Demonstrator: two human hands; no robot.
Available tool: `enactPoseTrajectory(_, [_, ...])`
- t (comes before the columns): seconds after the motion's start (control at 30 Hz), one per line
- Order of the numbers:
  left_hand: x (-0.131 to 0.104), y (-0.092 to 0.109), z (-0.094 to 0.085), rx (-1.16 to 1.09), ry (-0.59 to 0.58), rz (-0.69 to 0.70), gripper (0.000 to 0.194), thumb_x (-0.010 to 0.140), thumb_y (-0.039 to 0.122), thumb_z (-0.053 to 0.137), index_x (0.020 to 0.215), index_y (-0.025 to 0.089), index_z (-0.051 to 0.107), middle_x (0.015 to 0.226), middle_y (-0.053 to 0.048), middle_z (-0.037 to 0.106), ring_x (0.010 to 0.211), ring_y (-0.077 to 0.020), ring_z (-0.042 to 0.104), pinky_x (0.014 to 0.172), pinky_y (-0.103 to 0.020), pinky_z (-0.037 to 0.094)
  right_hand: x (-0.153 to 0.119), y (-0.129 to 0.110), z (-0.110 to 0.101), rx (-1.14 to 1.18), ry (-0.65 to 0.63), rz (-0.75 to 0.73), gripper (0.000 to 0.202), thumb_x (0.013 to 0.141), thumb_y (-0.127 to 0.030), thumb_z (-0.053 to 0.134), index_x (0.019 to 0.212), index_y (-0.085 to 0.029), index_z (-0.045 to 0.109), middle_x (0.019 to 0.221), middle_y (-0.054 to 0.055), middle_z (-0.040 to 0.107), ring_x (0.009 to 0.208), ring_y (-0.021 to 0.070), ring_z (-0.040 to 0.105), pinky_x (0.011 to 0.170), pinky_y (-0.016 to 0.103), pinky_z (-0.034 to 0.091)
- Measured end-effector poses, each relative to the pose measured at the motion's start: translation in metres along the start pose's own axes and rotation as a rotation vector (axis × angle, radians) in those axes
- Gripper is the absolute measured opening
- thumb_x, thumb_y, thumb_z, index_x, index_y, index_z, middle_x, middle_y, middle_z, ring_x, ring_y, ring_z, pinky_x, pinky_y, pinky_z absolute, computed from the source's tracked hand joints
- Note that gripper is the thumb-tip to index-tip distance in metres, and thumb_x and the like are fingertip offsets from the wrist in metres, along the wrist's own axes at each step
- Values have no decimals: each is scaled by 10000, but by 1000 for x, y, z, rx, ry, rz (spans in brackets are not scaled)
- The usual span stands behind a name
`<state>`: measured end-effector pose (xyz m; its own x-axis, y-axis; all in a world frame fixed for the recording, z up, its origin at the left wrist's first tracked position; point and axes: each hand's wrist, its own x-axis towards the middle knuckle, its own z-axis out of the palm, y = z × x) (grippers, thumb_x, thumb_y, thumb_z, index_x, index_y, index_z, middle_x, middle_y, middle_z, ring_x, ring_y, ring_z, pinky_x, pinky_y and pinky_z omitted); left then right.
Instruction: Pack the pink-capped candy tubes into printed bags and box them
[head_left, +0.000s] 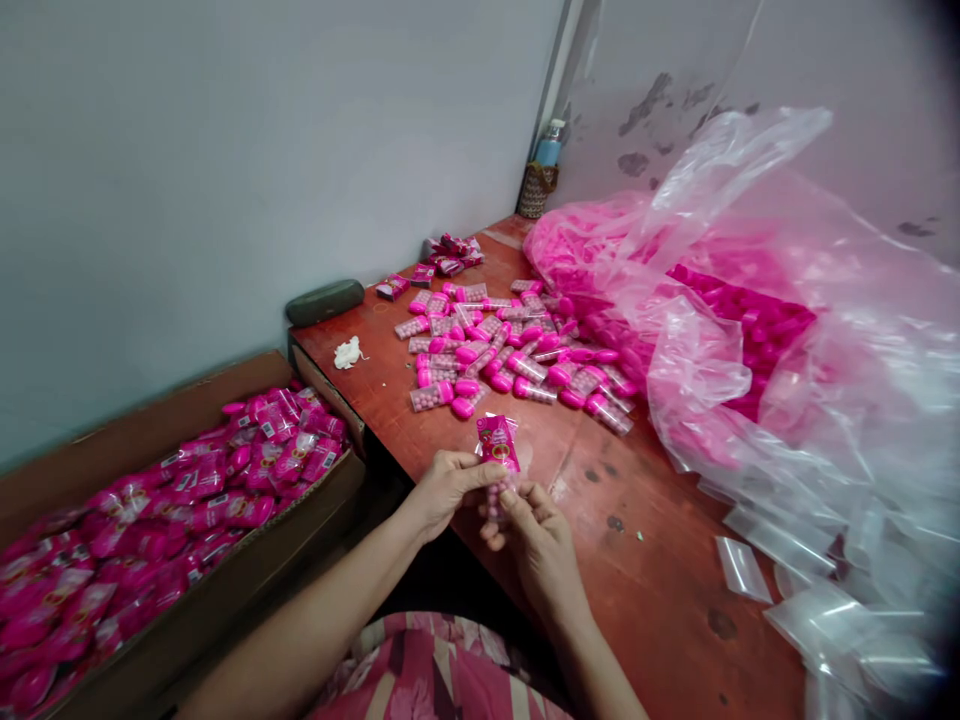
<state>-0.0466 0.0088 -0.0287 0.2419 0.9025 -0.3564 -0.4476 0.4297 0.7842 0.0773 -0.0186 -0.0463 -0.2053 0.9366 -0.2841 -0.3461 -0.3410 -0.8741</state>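
Here, a small packet (498,445) is showing a glossy magenta upper part with printed pictures, and a see-through lower part where round pink beads are pressing against the wall. Behind it, similar tubes (529,366) are lying in a loose heap on the scuffed red tabletop (652,560), their smooth caps bulging bright pink and their clear bodies holding beads. A crinkled, translucent plastic bag (701,350) is sprawling to the right, with flat clear sleeves (742,568) fanning out beneath it, while shiny wrapped packs (199,475) are filling a brown cardboard box (300,530) on the left. The packet is standing out between both hands, by the table's near edge: the left hand (454,490) is pinching its side between thumb and fingers, and the right hand (540,525) is clasping its lower end, thumb forward and fingers curled
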Motion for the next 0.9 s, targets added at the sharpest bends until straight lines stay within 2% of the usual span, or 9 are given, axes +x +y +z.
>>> enactPoseTrajectory(0.13, [0, -1, -3, -12, 37, -11, 230, 628, 284, 708, 700, 69, 672, 590, -48, 610, 511, -102, 551, 506, -212, 448, -2, 1, 1, 26, 74, -40, 261, 745, -327, 629, 934, -213, 489, 730, -8, 644, 572, 126, 617, 527, 239, 496])
enactPoseTrajectory(0.27, [-2, -4, -2, -151, 125, 47, 208, 645, 281, 698, 668, 77, 661, 649, -54, 626, 583, -104, 569, 572, -217, 476, -5, 1, 1, 49, 9, -77, 279, 760, -277, 620, 998, -223, 485, 858, 22, 650, 781, 159, 627, 711, 307, 505])
enactPoseTrajectory(0.4, [-10, -11, 1, -177, 90, 58, 206, 667, 273, 683, 659, 70, 654, 621, -39, 607, 544, -85, 544, 525, -198, 469, 1, -2, 4, 58, -1, -74, 225, 751, -257, 630, 934, -227, 503, 770, -3, 655, 704, 146, 625, 671, 294, 500])
enactPoseTrajectory(0.47, [-18, -11, -1, -185, 115, 88, 194, 672, 269, 680, 679, 77, 660, 655, -49, 630, 586, -108, 574, 577, -233, 495, 5, -3, 7, 51, -14, -72, 229, 736, -253, 646, 918, -229, 510, 728, -16, 654, 660, 129, 617, 652, 273, 491])
enactPoseTrajectory(0.6, [-38, 5, -20, -175, 284, 315, 143, 681, 239, 674, 704, 98, 673, 753, -71, 677, 727, -169, 629, 741, -319, 504, 8, -6, 7, -14, -19, -33, 192, 717, -287, 660, 840, -207, 537, 681, -12, 644, 601, 120, 600, 566, 233, 472])
enactPoseTrajectory(0.67, [-48, 18, -31, -219, 415, 514, 131, 685, 246, 668, 671, 116, 665, 797, -66, 685, 776, -184, 635, 760, -329, 504, 8, -9, 3, -49, 5, -26, 183, 723, -312, 649, 821, -199, 545, 691, -3, 640, 595, 125, 600, 539, 230, 467])
enactPoseTrajectory(0.73, [-53, 28, -37, -254, 482, 604, 133, 678, 243, 674, 632, 120, 651, 823, -67, 688, 785, -190, 639, 756, -327, 508, 7, -13, 2, -75, 15, -37, 178, 738, -323, 631, 839, -201, 550, 712, 0, 635, 603, 126, 600, 539, 233, 467])
enactPoseTrajectory(0.8, [-54, 31, -34, -281, 448, 512, 137, 668, 227, 682, 607, 111, 640, 795, -74, 687, 764, -189, 642, 745, -325, 511, 6, -16, 6, -92, -12, -53, 180, 741, -311, 630, 868, -209, 553, 752, 3, 634, 628, 125, 599, 555, 234, 470])
enactPoseTrajectory(0.9, [-48, 21, -19, -355, 313, 295, 129, 687, 217, 666, 637, 100, 647, 713, -59, 671, 714, -160, 633, 728, -300, 509, 5, -18, 20, -80, -81, -75, 225, 698, -273, 675, 881, -219, 557, 795, 0, 633, 652, 125, 597, 572, 237, 475])
